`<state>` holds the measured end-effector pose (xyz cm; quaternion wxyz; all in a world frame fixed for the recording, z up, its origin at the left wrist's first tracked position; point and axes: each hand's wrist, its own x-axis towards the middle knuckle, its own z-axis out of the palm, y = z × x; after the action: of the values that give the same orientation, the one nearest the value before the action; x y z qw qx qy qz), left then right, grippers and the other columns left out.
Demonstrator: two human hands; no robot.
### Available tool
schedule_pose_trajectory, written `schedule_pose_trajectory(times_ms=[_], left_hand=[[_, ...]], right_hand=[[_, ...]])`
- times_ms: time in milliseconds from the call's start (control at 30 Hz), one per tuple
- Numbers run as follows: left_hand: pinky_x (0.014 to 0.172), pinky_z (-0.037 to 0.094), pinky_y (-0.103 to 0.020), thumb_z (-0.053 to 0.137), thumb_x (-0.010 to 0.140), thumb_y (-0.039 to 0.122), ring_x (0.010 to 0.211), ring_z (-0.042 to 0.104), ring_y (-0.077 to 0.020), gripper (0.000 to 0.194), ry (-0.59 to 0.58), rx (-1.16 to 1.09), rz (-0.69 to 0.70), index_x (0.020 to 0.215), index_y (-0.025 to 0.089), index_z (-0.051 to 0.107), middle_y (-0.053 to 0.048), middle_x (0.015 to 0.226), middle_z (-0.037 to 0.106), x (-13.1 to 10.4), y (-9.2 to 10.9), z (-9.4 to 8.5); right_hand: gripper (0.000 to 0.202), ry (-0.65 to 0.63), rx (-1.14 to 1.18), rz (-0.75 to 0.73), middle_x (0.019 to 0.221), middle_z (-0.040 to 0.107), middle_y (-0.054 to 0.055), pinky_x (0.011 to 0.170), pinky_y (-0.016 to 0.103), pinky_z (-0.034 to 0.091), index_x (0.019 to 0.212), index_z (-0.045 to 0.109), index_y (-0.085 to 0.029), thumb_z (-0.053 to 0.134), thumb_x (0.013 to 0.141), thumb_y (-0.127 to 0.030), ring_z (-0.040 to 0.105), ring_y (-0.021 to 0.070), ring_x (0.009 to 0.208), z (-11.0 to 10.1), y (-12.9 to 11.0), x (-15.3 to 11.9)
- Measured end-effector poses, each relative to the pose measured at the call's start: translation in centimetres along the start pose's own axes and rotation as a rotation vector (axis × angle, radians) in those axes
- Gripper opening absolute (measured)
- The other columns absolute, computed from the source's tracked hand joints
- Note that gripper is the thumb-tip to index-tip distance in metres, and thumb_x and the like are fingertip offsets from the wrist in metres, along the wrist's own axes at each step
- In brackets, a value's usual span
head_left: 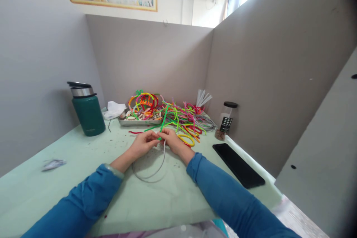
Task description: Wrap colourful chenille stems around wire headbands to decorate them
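left sleeve [83, 197]: blue, creased | right sleeve [228, 189]: blue | pale-green wristband [113, 171]: left

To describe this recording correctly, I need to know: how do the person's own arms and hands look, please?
Both forearms wear blue sleeves, wrinkled and ending short of the wrists. The left hand and right hand wear no gloves. A pale greenish band, perhaps a bangle, circles the left wrist.

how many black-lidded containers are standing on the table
2: a teal bottle on the left and a clear jar on the right; no others show.
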<state>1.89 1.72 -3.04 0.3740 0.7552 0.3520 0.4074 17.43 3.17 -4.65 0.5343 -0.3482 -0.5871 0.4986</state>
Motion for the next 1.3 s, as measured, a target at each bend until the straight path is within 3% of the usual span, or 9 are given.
schedule_pose_trajectory(times_ms=[300,600,800,1000,1300], left_hand=[[0.051,0.038,-0.022,0.066,0.067,0.038,0.051,0.049,-0.0095,0.028,0.026,-0.062,-0.028,0.08,0.015,0.058,0.002,0.06,0.059,0.2,-0.2,-0.1],[0.046,0.034,-0.02,0.069,0.061,0.042,0.049,0.047,-0.0076,0.033,0.177,-0.124,-0.094,0.073,0.013,0.06,0.0,0.059,0.061,0.3,0.8,-0.3],[0.04,0.025,-0.019,0.067,0.064,0.045,0.042,0.037,-0.0054,0.033,0.241,-0.095,-0.155,0.07,0.014,0.059,0.002,0.055,0.058,0.3,0.7,-0.6],[0.039,0.021,-0.019,0.064,0.066,0.05,0.039,0.032,-0.0044,0.037,0.212,-0.102,-0.205,0.067,0.014,0.056,0.004,0.051,0.052,0.3,0.2,-0.7],[0.037,0.015,-0.019,0.069,0.057,0.056,0.035,0.029,-0.0031,0.045,0.166,-0.206,-0.313,0.066,0.014,0.055,0.006,0.044,0.046,0.2,0.1,-0.8]], right_hand=[[0.029,0.023,0.06,-0.039,0.052,0.049,-0.005,0.044,0.022,0.03,0.072,0.055,-0.015,0.067,0.065,-0.041,0.042,0.0083,0.046,0.1,-1.2,-0.7],[0.032,-0.004,0.039,0.005,0.048,0.047,-0.005,0.04,0.02,0.025,0.068,0.057,-0.015,0.068,0.065,-0.045,0.038,0.0066,0.041,-0.1,0.0,-0.1],[0.03,-0.037,0.024,-0.015,0.045,0.045,-0.006,0.039,0.02,0.024,0.067,0.056,-0.016,0.068,0.066,-0.043,0.036,0.0061,0.039,0.0,0.2,-0.2],[0.026,-0.069,-0.063,-0.005,0.044,0.044,-0.007,0.041,0.019,0.026,0.071,0.057,-0.016,0.067,0.067,-0.039,0.037,0.0063,0.04,0.1,-0.1,-0.6],[0.024,-0.083,-0.155,-0.057,0.054,0.048,-0.005,0.044,0.02,0.031,0.076,0.061,-0.016,0.066,0.069,-0.038,0.039,0.0064,0.045,0.2,-0.2,-1.0]])
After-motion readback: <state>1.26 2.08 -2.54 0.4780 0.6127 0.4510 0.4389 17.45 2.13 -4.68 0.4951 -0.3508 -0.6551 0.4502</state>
